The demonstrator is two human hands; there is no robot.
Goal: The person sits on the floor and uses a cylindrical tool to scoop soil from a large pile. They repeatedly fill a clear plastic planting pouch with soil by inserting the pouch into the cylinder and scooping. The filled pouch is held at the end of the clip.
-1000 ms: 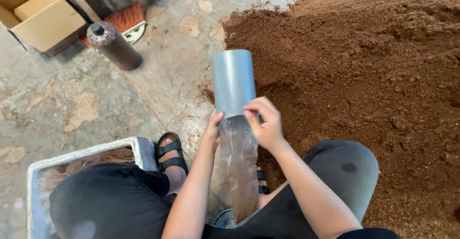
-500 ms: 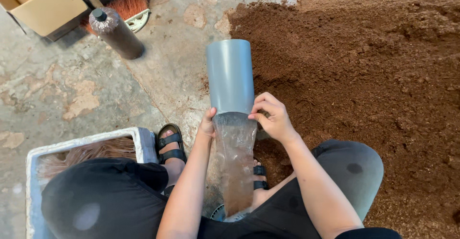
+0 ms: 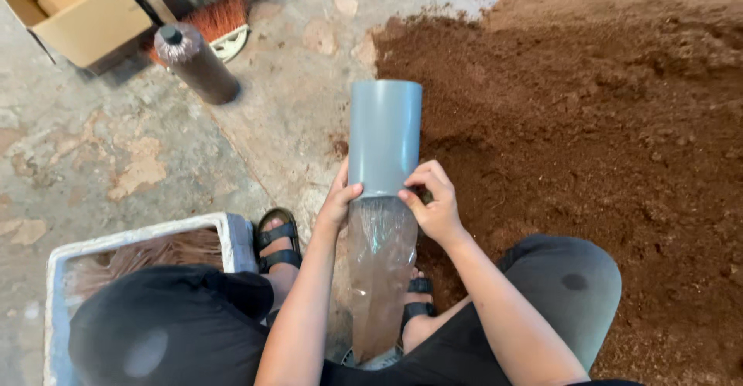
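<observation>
A large heap of brown soil [image 3: 588,138] covers the right half of the concrete floor [image 3: 116,154], its edge running close beside the person's feet. The person squats at that edge, knees in dark trousers at lower left and lower right, black sandals [image 3: 279,239] on both feet. A white foam box [image 3: 232,235] with pale brown fibrous matter inside stands just beside the left foot. An open cardboard box [image 3: 85,14] sits at upper left, with a red-bristled brush [image 3: 220,22] near it and a filled dark cylindrical bag [image 3: 197,65] lying tilted in front of the brush. At centre, a grey plastic pipe section [image 3: 384,134] is held out over the floor at the soil's edge, open end pointing away from the person. A clear plastic bag [image 3: 379,270] hangs from its near end down between the knees. The left hand [image 3: 339,199] is closed around the pipe's near rim on the left side, thumb on top. The right hand [image 3: 433,200] grips the same rim on the right side, fingers curled over the bag's mouth.
</observation>
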